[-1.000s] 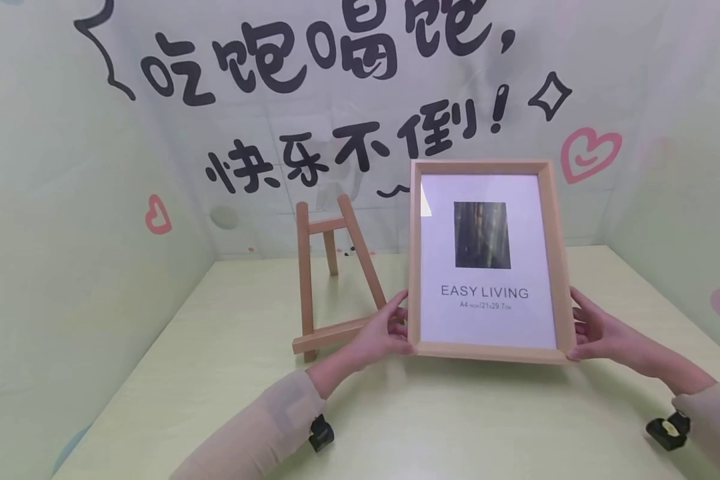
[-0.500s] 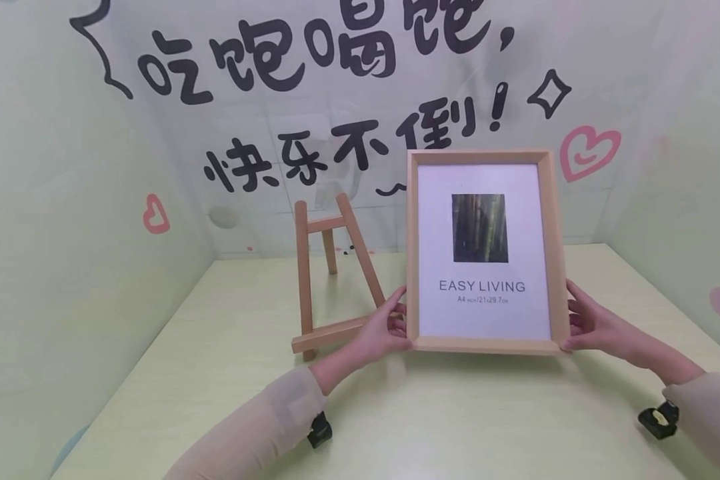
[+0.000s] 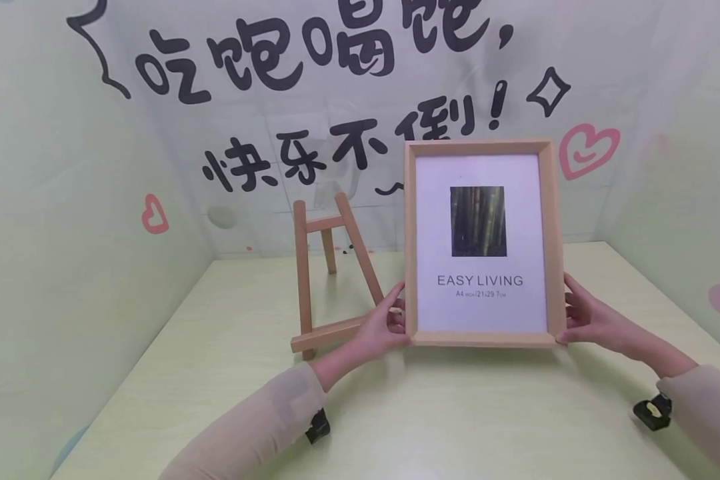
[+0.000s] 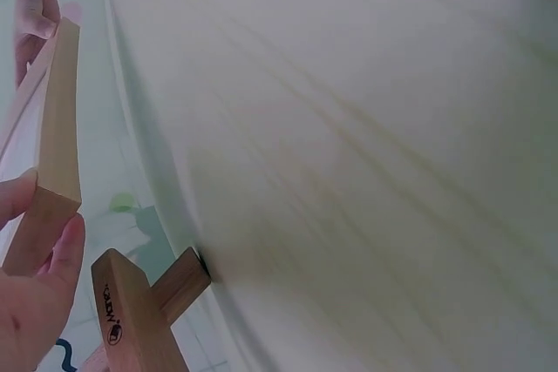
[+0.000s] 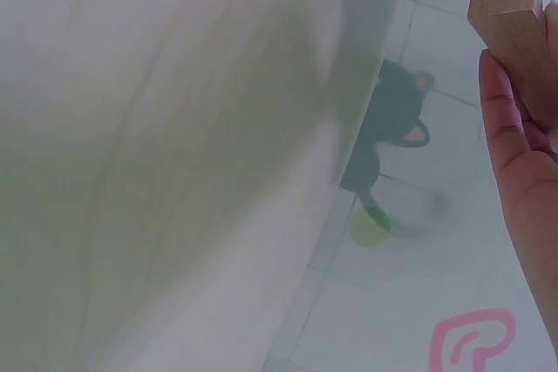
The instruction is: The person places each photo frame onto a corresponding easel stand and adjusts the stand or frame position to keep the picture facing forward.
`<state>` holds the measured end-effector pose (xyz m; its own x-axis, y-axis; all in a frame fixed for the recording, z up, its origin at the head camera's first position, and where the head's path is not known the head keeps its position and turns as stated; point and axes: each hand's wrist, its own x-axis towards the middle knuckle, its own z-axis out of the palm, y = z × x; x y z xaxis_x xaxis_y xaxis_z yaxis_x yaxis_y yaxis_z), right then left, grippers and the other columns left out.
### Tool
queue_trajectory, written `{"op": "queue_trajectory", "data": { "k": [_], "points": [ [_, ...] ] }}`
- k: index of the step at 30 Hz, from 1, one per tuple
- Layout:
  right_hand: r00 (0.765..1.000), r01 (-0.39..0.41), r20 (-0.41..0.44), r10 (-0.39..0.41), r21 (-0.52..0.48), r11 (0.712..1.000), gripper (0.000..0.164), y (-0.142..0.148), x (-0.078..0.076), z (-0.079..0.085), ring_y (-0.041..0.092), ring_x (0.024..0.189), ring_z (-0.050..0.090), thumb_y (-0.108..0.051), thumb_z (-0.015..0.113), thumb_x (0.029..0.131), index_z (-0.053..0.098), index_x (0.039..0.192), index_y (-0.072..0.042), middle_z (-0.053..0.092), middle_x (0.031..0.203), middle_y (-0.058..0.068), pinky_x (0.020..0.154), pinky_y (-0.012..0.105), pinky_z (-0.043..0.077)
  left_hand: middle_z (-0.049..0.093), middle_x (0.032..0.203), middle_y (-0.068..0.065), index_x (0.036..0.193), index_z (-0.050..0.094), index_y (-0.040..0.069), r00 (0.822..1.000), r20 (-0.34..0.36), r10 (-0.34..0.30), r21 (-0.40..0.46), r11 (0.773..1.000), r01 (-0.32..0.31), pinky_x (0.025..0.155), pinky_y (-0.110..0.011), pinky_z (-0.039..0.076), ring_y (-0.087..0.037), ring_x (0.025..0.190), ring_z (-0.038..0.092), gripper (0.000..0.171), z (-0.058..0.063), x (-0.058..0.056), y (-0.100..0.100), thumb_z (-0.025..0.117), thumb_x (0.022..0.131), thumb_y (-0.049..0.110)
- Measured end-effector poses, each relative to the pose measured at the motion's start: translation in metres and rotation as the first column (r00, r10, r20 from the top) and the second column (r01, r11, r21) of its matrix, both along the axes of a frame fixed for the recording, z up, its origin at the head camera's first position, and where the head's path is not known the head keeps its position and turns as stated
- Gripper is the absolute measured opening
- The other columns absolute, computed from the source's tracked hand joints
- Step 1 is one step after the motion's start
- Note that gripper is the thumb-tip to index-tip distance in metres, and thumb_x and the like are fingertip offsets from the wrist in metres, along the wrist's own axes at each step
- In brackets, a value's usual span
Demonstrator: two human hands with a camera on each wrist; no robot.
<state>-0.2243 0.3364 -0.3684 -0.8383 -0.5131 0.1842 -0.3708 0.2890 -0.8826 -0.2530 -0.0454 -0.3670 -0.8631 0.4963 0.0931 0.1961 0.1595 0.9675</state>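
A light-wood picture frame [image 3: 480,339] with a white insert reading "EASY LIVING" is held upright above the table in the head view. At its lower left corner my left hand [image 3: 379,325] grips the side, thumb in front. My right hand [image 3: 594,323] grips the lower right corner the same way. Both wrist views show a frame corner, with the left hand [image 4: 39,276] and right hand [image 5: 523,158] around it. Just left of the picture frame stands a small wooden easel [image 3: 302,280]; my left hand covers the right end of its ledge.
The pale table [image 3: 456,413] runs back to a printed wall cloth [image 3: 264,220] with black lettering and pink hearts. Cloth walls also stand at the left and right. A black wrist mount [image 3: 653,412] hangs under the right sleeve, another [image 3: 319,427] under the left.
Both hands have lifted the picture frame slightly and shifted it a little left in the head view. The easel stays in place, and the grip looks the same.
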Motion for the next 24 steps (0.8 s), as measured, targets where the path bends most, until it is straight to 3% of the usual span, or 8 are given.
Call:
{"op": "queue_trajectory", "data": {
  "k": [2, 7, 9, 24],
  "points": [
    [1.0, 0.001, -0.008, -0.001, -0.008, 1.0, 0.105, -0.001, -0.002, 0.0, 0.002, 0.097, 0.057, 0.01, 0.061, 0.078, -0.015, 0.146, -0.016, 0.037, 0.122, -0.007, 0.076, 0.02, 0.054, 0.045, 0.118, -0.015, 0.148, 0.013, 0.014, 1.0, 0.0, 0.01, -0.006, 1.0, -0.01, 0.081, -0.027, 0.054, -0.02, 0.091, 0.058, 0.101, 0.0, -0.001, 0.0, 0.063, 0.068, -0.022],
    [1.0, 0.02, -0.003, -0.02, -0.008, 1.0, 0.107, -0.005, -0.007, 0.002, 0.0, 0.096, 0.056, 0.01, 0.063, 0.077, -0.018, 0.144, -0.009, 0.03, 0.127, 0.034, 0.076, 0.019, 0.053, 0.045, 0.12, -0.014, 0.148, 0.012, 0.015, 1.0, -0.01, 0.02, -0.011, 1.0, -0.021, 0.083, -0.027, 0.054, -0.021, 0.092, 0.058, 0.1, 0.0, -0.005, -0.002, 0.062, 0.069, -0.021],
    [1.0, 0.025, 0.001, -0.025, -0.003, 1.0, 0.107, -0.006, -0.01, 0.003, -0.001, 0.096, 0.055, 0.01, 0.063, 0.077, -0.02, 0.143, -0.007, 0.022, 0.126, 0.044, 0.076, 0.018, 0.053, 0.045, 0.12, -0.015, 0.148, 0.012, 0.014, 1.0, -0.022, 0.021, -0.009, 1.0, -0.021, 0.083, -0.027, 0.054, -0.021, 0.092, 0.059, 0.1, 0.0, -0.005, -0.002, 0.062, 0.069, -0.021],
    [0.998, 0.052, -0.022, -0.052, 0.016, 0.999, 0.108, -0.012, -0.024, 0.007, -0.002, 0.096, 0.054, 0.008, 0.065, 0.077, -0.016, 0.145, -0.012, 0.02, 0.132, 0.042, 0.077, 0.016, 0.052, 0.046, 0.118, -0.013, 0.148, 0.014, 0.016, 0.993, -0.106, 0.06, -0.058, 0.996, -0.067, 0.081, -0.025, 0.054, -0.018, 0.09, 0.056, 0.098, 0.0, -0.013, -0.007, 0.063, 0.07, -0.02]
  ]
}}
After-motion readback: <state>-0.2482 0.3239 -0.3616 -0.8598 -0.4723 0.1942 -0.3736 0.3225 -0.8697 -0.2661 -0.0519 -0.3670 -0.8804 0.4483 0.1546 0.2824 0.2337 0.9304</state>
